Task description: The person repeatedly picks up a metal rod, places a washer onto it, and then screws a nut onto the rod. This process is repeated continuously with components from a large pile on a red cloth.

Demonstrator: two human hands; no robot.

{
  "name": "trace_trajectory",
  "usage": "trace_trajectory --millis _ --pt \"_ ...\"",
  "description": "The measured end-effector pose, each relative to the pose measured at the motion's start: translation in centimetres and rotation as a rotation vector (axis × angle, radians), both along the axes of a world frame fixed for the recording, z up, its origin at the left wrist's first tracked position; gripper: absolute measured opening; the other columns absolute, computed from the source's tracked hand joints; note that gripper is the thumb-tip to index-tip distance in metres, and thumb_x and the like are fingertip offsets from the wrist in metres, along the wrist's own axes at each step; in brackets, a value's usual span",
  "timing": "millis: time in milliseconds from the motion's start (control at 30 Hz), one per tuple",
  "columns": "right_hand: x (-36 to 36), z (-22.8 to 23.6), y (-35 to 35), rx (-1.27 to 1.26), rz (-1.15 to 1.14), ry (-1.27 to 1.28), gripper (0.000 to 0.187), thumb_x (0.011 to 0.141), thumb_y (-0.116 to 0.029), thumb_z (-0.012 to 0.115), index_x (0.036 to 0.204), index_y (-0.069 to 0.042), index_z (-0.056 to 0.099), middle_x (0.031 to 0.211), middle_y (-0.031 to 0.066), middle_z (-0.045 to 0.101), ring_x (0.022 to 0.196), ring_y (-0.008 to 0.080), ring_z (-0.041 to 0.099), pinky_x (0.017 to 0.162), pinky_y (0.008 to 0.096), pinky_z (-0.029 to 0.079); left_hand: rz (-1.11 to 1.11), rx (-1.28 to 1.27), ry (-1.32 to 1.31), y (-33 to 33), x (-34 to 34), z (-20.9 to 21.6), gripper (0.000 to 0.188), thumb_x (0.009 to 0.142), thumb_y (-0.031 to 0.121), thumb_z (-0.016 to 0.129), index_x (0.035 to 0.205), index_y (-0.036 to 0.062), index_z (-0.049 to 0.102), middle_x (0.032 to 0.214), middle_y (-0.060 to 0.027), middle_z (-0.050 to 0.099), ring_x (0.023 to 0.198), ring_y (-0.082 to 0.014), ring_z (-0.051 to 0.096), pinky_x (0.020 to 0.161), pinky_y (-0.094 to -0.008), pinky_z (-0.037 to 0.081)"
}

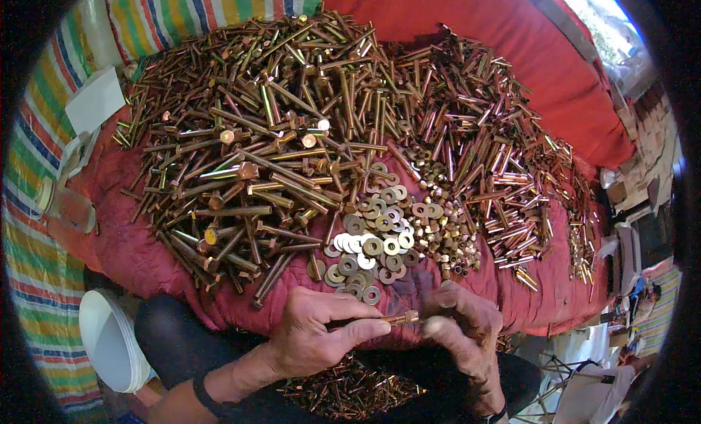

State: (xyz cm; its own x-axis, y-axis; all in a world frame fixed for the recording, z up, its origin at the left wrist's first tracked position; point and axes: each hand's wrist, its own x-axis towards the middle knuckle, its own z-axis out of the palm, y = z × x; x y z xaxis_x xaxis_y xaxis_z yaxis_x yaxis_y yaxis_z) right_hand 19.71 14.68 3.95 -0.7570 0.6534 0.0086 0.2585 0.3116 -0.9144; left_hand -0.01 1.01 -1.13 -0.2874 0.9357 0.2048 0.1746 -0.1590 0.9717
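My left hand [321, 330] is closed around a brass-coloured bolt, its thumb and fingers pinching the shank. The bolt's threaded end [401, 319] points right, and what looks like a small nut [414, 316] sits at its tip. Most of the shank is hidden by the fingers. Just beyond that tip is my right hand [467, 328], slightly blurred, with thumb and bent fingers apart. Behind the hands lie a heap of flat washers [372, 246] and, to its right, a pile of small nuts [449, 238].
Long hex-head bolts [241, 168] form a big heap at left on red cloth [120, 238]. Shorter bolts or studs [504, 168] are piled at right. More bolts [350, 391] lie below, between my legs. White stacked tubs [109, 344] stand at lower left, beside striped sheeting [44, 278].
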Motion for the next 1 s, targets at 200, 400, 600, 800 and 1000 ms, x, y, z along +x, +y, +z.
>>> trace_trajectory --millis 200,400,600,800,1000 --pt "0.4 -0.6 0.2 0.243 0.158 -0.033 0.035 0.086 -0.008 0.084 0.119 -0.002 0.074 0.093 0.0107 0.075 0.086 0.0234 0.073 0.074 0.0347 0.056 -0.061 -0.158 -0.104 -0.2 -0.2 0.7 0.013 0.090 0.011 0.082 0.096 -0.0015 0.081 0.084 -0.0088 0.079 0.075 -0.0121 0.073 0.069 -0.0276 0.056" --pt "1.6 -1.1 -0.5 0.416 0.175 -0.196 0.027 0.086 -0.007 0.084 0.111 -0.001 0.074 0.093 0.0099 0.074 0.081 0.0233 0.071 0.070 0.0321 0.053 -0.103 -0.099 -0.161 0.0 0.3 0.4 0.013 0.091 0.010 0.081 0.097 -0.0014 0.081 0.080 -0.0065 0.077 0.072 -0.0102 0.070 0.065 -0.0261 0.054" --pt "0.0 -1.7 0.6 0.194 0.047 0.191 0.035 0.078 -0.008 0.091 0.108 -0.001 0.074 0.096 0.0108 0.075 0.087 0.0205 0.073 0.077 0.0325 0.056 -0.067 -0.209 -0.286 -0.1 -0.2 0.8 0.016 0.093 0.015 0.080 0.097 -0.0009 0.082 0.072 -0.0008 0.072 0.062 -0.0052 0.062 0.055 -0.0234 0.047" --pt "0.5 -1.1 -1.1 0.033 -0.047 0.033 0.040 0.078 -0.007 0.091 0.113 0.000 0.073 0.100 0.0114 0.077 0.091 0.0182 0.075 0.078 0.0309 0.058 -0.133 -0.292 -0.352 -0.1 0.2 0.9 0.015 0.094 0.014 0.080 0.096 -0.0002 0.082 0.070 0.0001 0.071 0.060 -0.0047 0.060 0.054 -0.0227 0.044" --pt "0.4 -1.0 0.0 0.086 -0.012 0.112 0.043 0.079 -0.004 0.089 0.118 -0.002 0.072 0.100 0.0096 0.078 0.086 0.0204 0.076 0.076 0.0310 0.059 -0.111 -0.279 -0.379 0.0 0.2 0.7 0.016 0.094 0.014 0.079 0.098 -0.0013 0.082 0.070 0.0004 0.070 0.059 -0.0037 0.058 0.053 -0.0223 0.043"
